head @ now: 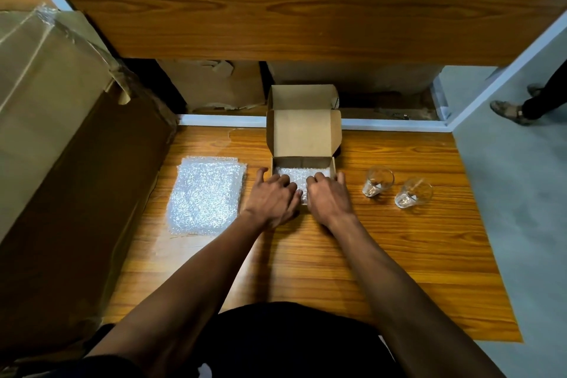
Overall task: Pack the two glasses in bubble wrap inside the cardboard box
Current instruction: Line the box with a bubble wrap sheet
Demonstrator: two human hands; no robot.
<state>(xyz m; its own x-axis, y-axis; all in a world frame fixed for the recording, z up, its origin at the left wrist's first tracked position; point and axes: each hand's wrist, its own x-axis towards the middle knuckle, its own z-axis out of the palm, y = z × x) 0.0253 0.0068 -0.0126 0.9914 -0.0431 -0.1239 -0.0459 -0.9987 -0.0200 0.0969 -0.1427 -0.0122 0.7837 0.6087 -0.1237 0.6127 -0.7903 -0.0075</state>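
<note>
Both hands, left [271, 198] and right [326, 196], pressed flat, ungrasping fingers [283, 179] onto a clear bubble-wrap sheet [294, 175] lining the small open cardboard box [302, 132], while two clear drinking glasses [377, 181] stood unwrapped on the wooden desk [399, 255].

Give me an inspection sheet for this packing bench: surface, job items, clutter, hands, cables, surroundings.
Surface: wooden table, bare in front of the person.
Job's things: small cardboard box open, lid up, a bubble wrap sheet lining it; two glasses upright on the table right of the box, still unwrapped; spare bubble wrap stack flat, left of the box.
Clutter: nothing seen.
Hands: left hand and right hand palm down, fingers pressing the sheet into the box.
Cables: nothing seen.
Surroundings: large taped carton at the left; another person's foot on the floor, far right.
</note>
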